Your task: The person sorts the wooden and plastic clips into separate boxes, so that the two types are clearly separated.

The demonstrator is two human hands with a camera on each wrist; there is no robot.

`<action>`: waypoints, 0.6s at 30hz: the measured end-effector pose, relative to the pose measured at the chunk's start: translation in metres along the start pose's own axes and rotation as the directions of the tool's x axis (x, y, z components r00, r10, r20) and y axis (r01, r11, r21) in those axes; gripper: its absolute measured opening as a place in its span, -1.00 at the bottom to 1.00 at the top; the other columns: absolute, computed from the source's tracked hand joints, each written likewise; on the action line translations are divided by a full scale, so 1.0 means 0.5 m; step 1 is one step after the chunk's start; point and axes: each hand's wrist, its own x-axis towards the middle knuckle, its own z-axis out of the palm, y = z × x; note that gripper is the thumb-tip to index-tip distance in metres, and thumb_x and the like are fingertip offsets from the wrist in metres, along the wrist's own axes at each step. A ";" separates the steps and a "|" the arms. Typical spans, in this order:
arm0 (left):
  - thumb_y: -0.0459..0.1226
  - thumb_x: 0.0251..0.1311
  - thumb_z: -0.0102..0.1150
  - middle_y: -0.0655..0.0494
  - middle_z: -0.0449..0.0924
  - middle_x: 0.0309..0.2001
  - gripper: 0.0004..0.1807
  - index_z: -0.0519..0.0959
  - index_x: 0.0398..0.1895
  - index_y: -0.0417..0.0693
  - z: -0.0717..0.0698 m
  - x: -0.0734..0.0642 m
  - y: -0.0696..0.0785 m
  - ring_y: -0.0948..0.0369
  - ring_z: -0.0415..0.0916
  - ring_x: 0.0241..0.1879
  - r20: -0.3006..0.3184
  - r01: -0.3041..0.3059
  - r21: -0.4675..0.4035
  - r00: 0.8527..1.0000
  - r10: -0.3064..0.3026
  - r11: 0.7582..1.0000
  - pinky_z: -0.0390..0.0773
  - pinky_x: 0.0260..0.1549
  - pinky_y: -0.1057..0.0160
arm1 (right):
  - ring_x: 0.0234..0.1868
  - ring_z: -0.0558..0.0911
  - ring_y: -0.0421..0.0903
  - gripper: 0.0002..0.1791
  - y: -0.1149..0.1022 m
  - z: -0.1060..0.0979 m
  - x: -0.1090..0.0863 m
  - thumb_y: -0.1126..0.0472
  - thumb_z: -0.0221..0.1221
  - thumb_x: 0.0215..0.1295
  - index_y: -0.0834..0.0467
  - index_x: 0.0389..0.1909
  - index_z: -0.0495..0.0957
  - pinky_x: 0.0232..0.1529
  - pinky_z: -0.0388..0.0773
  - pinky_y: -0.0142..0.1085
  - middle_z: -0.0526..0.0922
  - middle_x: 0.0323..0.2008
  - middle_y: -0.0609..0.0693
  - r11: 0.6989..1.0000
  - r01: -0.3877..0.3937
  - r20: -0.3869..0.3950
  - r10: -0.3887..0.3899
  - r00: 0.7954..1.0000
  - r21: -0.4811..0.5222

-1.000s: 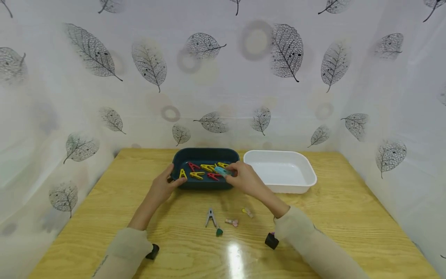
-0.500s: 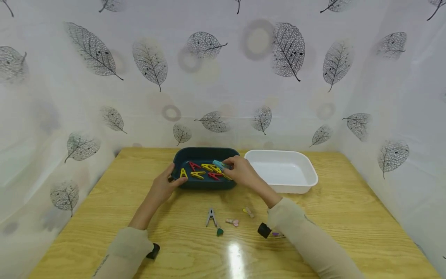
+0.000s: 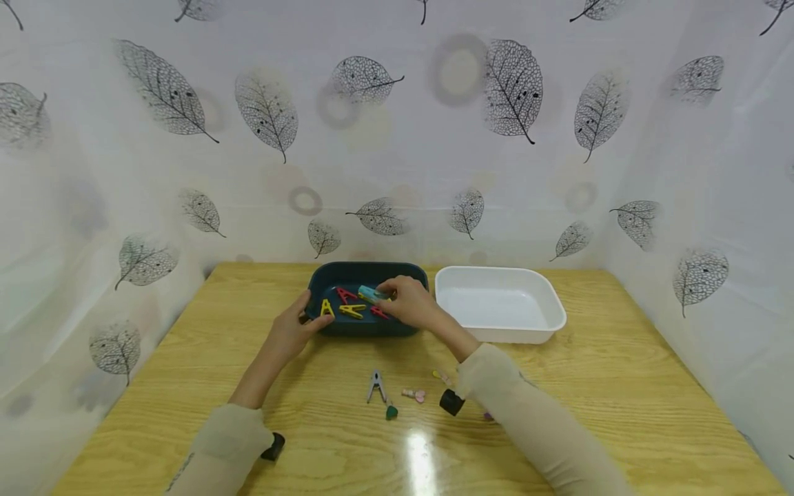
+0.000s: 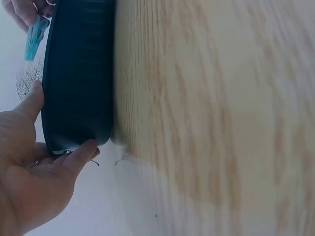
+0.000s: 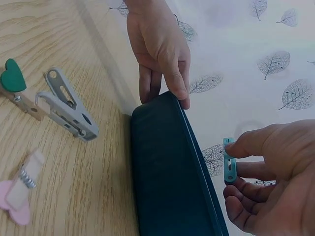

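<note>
my left hand (image 3: 294,329) grips the dark tray (image 3: 366,330) by its left end; my right hand (image 3: 407,303) pinches a blue clip (image 3: 369,294) above that tray, where red clips (image 3: 344,296) and yellow clips (image 3: 351,312) lie. a white tray (image 3: 515,336) stands just beside.

This is a screened-off tabletop booth; what building surrounds it, I cannot tell. Behind the wood-grained table (image 3: 335,448) hangs pale sheeting (image 3: 409,158) (printed with dark skeleton leaves (image 3: 513,89)), and more of it closes the table's left and right sides; a bright reflection (image 3: 420,461) shines on the table's near part.
</note>
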 end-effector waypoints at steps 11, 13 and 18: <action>0.02 0.46 0.21 -0.33 -0.11 0.61 0.00 -0.11 0.64 -0.31 0.000 0.002 -0.003 -0.24 0.09 0.51 -0.008 -0.010 -0.014 1.000 0.010 1.000 0.19 0.46 -0.15 | -0.10 0.72 0.00 -0.62 -0.022 0.025 0.037 0.16 0.33 0.38 0.28 0.12 0.69 -0.05 0.68 -0.16 0.75 -0.01 0.14 1.000 0.006 0.027 -0.006 1.000 0.024; 0.00 0.47 0.21 -0.33 -0.11 0.61 -0.01 -0.10 0.64 -0.32 0.001 0.003 -0.003 -0.24 0.07 0.52 -0.008 -0.009 -0.017 1.000 0.009 1.000 0.17 0.47 -0.15 | -0.12 0.73 0.00 -0.62 -0.025 0.030 0.044 0.15 0.33 0.39 0.28 0.12 0.69 -0.04 0.69 -0.16 0.76 -0.02 0.14 1.000 0.001 0.034 -0.002 0.999 0.031; -0.03 0.48 0.21 -0.32 -0.10 0.61 -0.03 -0.09 0.64 -0.32 0.002 0.004 -0.003 -0.23 0.04 0.54 -0.011 -0.005 -0.024 1.000 0.005 1.000 0.16 0.47 -0.15 | -0.26 0.71 -0.07 -0.67 -0.030 0.044 0.067 0.15 0.32 0.41 0.26 0.06 0.72 -0.18 0.67 -0.23 0.78 -0.12 0.09 0.998 -0.004 0.034 0.001 0.999 0.068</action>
